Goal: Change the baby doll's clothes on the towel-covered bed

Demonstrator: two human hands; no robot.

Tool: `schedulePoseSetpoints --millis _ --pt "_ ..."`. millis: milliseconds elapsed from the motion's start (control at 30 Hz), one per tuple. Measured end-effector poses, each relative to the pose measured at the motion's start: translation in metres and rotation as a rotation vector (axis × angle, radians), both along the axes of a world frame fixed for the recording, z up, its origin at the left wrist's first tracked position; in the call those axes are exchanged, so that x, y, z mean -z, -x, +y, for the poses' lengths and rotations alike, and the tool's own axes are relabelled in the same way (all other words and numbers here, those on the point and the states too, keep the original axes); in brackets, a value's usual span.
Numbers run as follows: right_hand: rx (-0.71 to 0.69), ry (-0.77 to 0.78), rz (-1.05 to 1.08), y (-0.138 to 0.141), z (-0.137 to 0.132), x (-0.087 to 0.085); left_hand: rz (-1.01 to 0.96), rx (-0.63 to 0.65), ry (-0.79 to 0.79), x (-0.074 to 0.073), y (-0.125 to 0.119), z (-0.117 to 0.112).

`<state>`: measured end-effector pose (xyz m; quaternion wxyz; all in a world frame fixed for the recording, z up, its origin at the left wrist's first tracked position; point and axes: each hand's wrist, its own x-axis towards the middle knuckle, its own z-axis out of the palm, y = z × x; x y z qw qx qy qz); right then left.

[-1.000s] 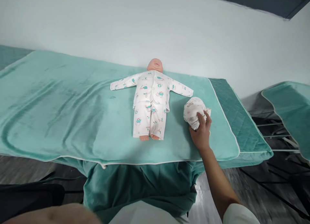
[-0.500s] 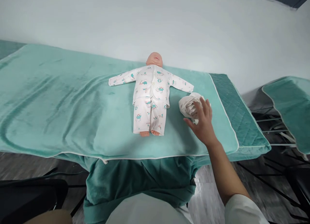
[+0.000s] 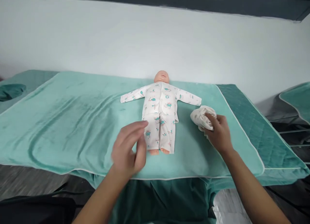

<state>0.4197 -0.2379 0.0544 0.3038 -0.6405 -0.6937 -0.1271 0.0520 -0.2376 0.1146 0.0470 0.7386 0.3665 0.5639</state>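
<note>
A baby doll [image 3: 160, 111] in white printed pyjamas lies on its back on a teal blanket [image 3: 72, 120], arms spread, head toward the wall. To its right sits a bundled white printed cloth [image 3: 201, 117]. My right hand [image 3: 218, 133] grips that bundle from the near side, fingers curled on it. My left hand [image 3: 129, 149] hovers above the blanket just left of the doll's legs, fingers loosely apart and holding nothing.
The blanket covers a long table against a white wall [image 3: 155, 40]. A quilted teal pad [image 3: 249, 120] shows at the right end. A second teal-covered surface [image 3: 297, 99] stands farther right over dark floor. A crumpled teal cloth [image 3: 9, 90] lies at far left.
My left hand has come up into view beside the doll's legs. My right hand went from resting flat on the bundle to gripping it. The camera tilted up and shifted.
</note>
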Motion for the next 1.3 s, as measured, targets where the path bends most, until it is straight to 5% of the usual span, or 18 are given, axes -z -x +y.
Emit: schedulePoseSetpoints --millis 100,267,467,633,800,900,1300 --pt "0.106 -0.062 0.063 -0.010 -0.001 -0.009 0.025 -0.002 0.023 0.021 -0.013 0.046" --pt "0.123 0.160 -0.079 -0.006 0.000 -0.006 -0.031 0.024 0.281 0.044 -0.031 0.120" --pt "0.080 -0.042 -0.064 0.070 0.000 -0.023 0.057 -0.008 0.336 0.035 -0.057 0.203" --pt "-0.115 0.015 0.140 0.133 0.072 -0.026 0.171 0.129 0.418 0.029 -0.074 0.259" --pt "-0.254 -0.025 0.538 0.145 0.187 -0.027 0.186 0.167 0.414 0.035 -0.080 0.275" --pt "-0.314 0.025 0.752 0.144 0.232 -0.021 0.173 0.155 0.412 0.038 -0.080 0.272" --pt "-0.351 0.181 0.844 0.138 0.236 -0.012 0.117 0.169 0.450 0.039 -0.078 0.271"
